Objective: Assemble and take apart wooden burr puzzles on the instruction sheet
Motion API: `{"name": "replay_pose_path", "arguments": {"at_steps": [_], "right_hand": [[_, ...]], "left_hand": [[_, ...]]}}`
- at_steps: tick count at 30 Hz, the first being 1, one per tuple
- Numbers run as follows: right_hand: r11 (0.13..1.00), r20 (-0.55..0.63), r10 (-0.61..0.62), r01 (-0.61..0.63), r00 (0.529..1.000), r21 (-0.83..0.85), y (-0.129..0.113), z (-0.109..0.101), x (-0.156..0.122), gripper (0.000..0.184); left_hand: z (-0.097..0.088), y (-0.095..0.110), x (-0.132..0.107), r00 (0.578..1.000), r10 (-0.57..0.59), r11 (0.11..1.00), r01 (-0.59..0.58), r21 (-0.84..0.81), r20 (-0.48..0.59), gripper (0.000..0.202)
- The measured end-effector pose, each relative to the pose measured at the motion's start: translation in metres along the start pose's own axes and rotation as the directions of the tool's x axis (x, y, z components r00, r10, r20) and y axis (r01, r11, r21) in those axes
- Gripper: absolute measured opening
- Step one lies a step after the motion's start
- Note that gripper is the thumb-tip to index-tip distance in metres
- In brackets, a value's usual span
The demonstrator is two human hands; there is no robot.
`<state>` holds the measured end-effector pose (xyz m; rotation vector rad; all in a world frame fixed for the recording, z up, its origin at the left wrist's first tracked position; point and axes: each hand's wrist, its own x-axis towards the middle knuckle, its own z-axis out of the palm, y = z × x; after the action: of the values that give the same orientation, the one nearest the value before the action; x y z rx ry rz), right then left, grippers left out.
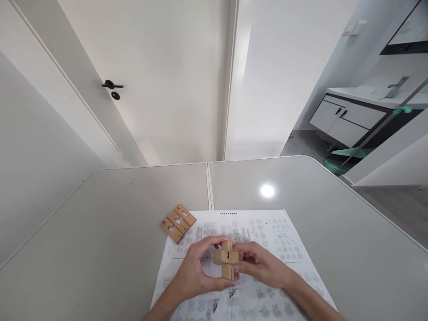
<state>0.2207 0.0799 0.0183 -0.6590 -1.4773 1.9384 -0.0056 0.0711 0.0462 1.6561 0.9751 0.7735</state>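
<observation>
A cross-shaped wooden interlocking puzzle [228,257] is held between both hands above a printed sheet. My left hand [197,269] curves round its left side, with fingers at the top piece and thumb at the bottom piece. From the right, my right hand [262,265] is closed on the puzzle, its fingertips partly hidden behind the blocks. Dark marks show on some block ends. Left of the hands, several flat wooden pieces [178,223] with cut-out slots and numbers lie side by side, partly over the sheet's corner.
The large printed sheet [284,232] with small diagrams lies on a grey table [100,249] with a centre seam. Behind stands a white door [160,67] with a black handle [113,84]. At right are a sink cabinet [347,116] and a green-and-grey long-handled tool [377,129].
</observation>
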Motion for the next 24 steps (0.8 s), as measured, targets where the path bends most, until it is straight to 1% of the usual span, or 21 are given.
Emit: {"name": "replay_pose_path", "arguments": {"at_steps": [3, 6, 8, 11, 14, 16, 18, 20, 21, 22, 24], "right_hand": [[1.0, -0.051, -0.024, 0.023, 0.998, -0.021, 0.0022, 0.0006, 0.0006, 0.023], [0.996, -0.12, -0.054, 0.044, 0.991, -0.08, 0.0017, 0.0027, 0.0018, 0.022], [0.987, -0.141, -0.078, 0.056, 0.987, -0.151, 0.001, 0.0042, 0.0021, 0.022], [0.962, -0.131, -0.112, 0.074, 0.985, -0.264, 0.0008, 0.0057, 0.0012, 0.028], [0.942, -0.128, -0.127, 0.079, 0.984, -0.327, 0.0006, 0.0062, 0.0001, 0.031], [0.953, -0.105, -0.108, 0.073, 0.989, -0.292, -0.0004, 0.0056, -0.0002, 0.031], [0.979, -0.021, -0.071, 0.066, 0.997, -0.192, -0.0021, 0.0039, -0.0004, 0.031], [0.996, 0.084, -0.035, 0.041, 0.996, -0.079, -0.0038, 0.0015, -0.0007, 0.033], [0.999, 0.111, -0.018, 0.023, 0.994, -0.043, -0.0043, 0.0004, -0.0008, 0.033], [1.0, 0.115, -0.002, 0.005, 0.993, -0.023, -0.0044, -0.0005, -0.0009, 0.032], [1.0, 0.072, 0.02, -0.02, 0.997, -0.01, -0.0037, -0.0009, -0.0006, 0.028]], "left_hand": [[0.0003, -0.0027, 0.0, 0.998, -0.014, 0.999, 0.016, 0.043, -0.061, 0.067], [0.0008, -0.0049, 0.0004, 0.992, -0.041, 0.997, 0.048, 0.055, -0.119, 0.066], [0.0015, -0.0055, 0.0007, 0.992, -0.043, 0.998, 0.049, 0.044, -0.12, 0.066], [0.0026, -0.0052, 0.0011, 0.994, -0.027, 0.999, 0.03, 0.027, -0.106, 0.063], [0.0022, -0.0042, 0.0014, 0.995, -0.016, 0.999, 0.019, 0.031, -0.101, 0.062], [0.001, -0.0034, 0.0017, 0.997, -0.002, 1.0, 0.004, 0.018, -0.082, 0.061], [-0.0004, -0.0027, 0.0021, 0.999, 0.017, 1.0, -0.018, -0.023, -0.042, 0.061], [-0.0015, -0.002, 0.0026, 0.999, 0.034, 0.997, -0.033, -0.071, 0.005, 0.062], [-0.0017, -0.0018, 0.0027, 0.999, 0.039, 0.996, -0.036, -0.084, 0.026, 0.063], [-0.0018, -0.0017, 0.0028, 0.998, 0.041, 0.995, -0.038, -0.088, 0.04, 0.063], [-0.0017, -0.002, 0.0028, 0.998, 0.047, 0.997, -0.044, -0.068, 0.045, 0.066]]}}
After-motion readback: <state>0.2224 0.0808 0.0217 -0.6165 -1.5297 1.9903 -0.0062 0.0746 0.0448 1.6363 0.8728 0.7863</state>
